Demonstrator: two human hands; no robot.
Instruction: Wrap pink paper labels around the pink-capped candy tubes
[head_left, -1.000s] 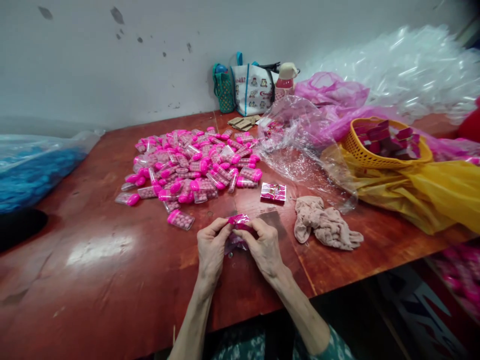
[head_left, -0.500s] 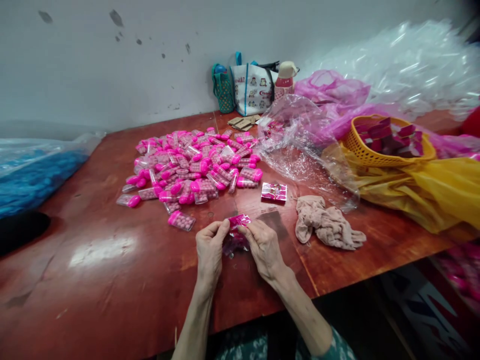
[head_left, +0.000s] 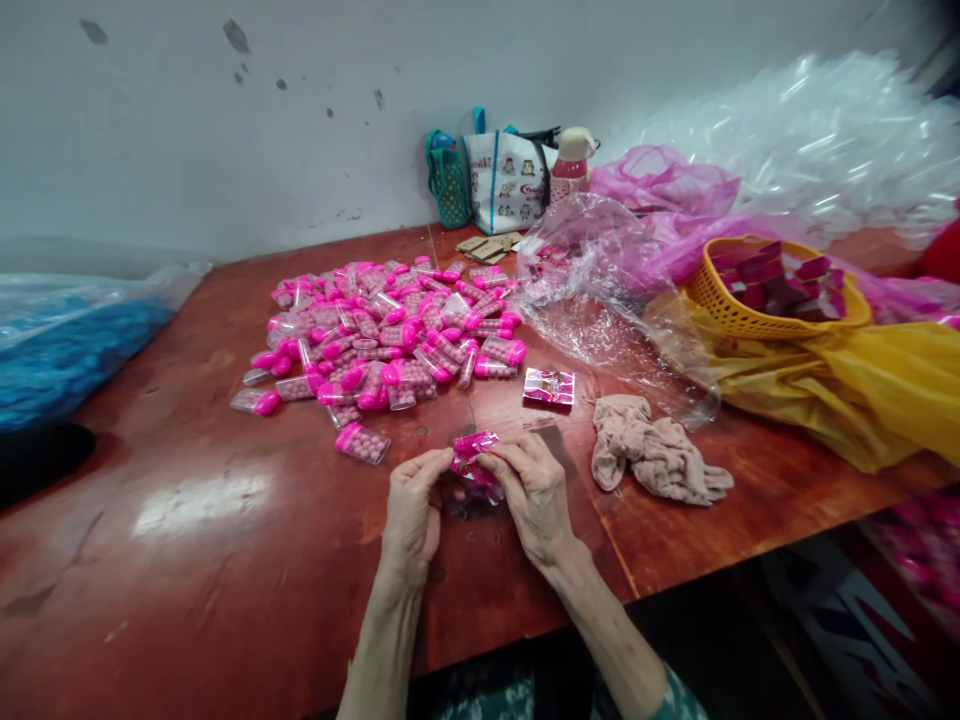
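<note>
Over the near middle of the table, my left hand [head_left: 411, 503] and my right hand [head_left: 534, 492] pinch a shiny pink printed plastic wrapper [head_left: 474, 455] from either side. Below the pink part the piece looks clear; my fingers hide some of it. A flat stack of pink printed pieces [head_left: 549, 389] lies just beyond my right hand. Nearest to my left hand is a clear container [head_left: 363, 443] of pink balls with a pink cap. Behind it spreads a heap of similar containers [head_left: 390, 330].
Beige fabric [head_left: 652, 450] lies right of my hands. Behind it are crumpled clear plastic [head_left: 600, 300] and a yellow basket [head_left: 750, 310] on a yellow bag [head_left: 855, 390]. A blue-filled bag [head_left: 75, 340] is at left. A tote bag [head_left: 506, 180] and bottle [head_left: 572, 165] stand by the wall.
My left hand has shifted slightly left and its fingers have moved on the wrapper's edge. The wrapper looks tilted a little differently, with more of its pink print showing.
</note>
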